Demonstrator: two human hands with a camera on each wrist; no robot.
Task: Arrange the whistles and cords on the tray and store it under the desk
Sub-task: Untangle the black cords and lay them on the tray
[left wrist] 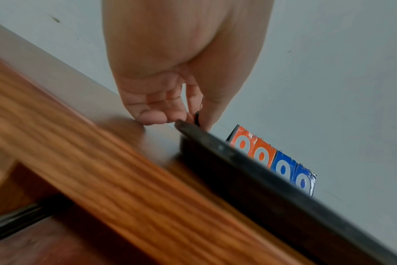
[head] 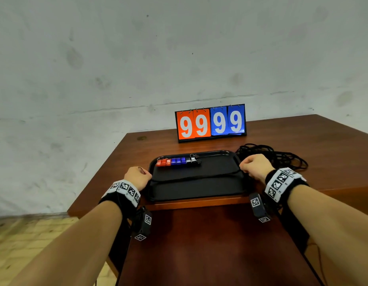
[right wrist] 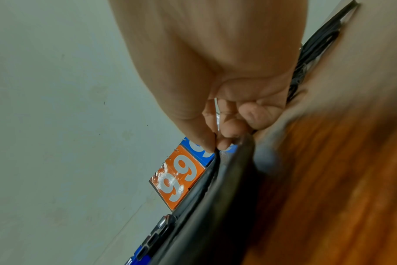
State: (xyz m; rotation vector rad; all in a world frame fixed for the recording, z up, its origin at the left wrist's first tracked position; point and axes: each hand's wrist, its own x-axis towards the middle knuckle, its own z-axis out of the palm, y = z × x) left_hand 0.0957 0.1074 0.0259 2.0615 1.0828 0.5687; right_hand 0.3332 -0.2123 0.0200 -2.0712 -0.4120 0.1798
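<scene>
A black tray point(head: 195, 193) lies near the desk's front edge. Along its far side sits a row of whistles point(head: 179, 161): red, blue, then black and silver. One thin black cord point(head: 195, 176) is stretched across the tray from side to side. My left hand point(head: 145, 174) pinches one end at the tray's left rim, and the pinch point(left wrist: 196, 117) shows between thumb and finger. At the right rim my right hand point(head: 244, 169) pinches the other end, thumb against fingertip point(right wrist: 215, 143). A tangled pile of black cords point(head: 278, 156) lies on the desk right of the tray.
A flip scoreboard point(head: 211, 122) reading 99 99 stands behind the tray by the wall. The brown wooden desk point(head: 302, 137) has bare surface to the right and back. A lower wooden surface point(head: 199, 244) shows below the front edge. Tiled floor lies to the left.
</scene>
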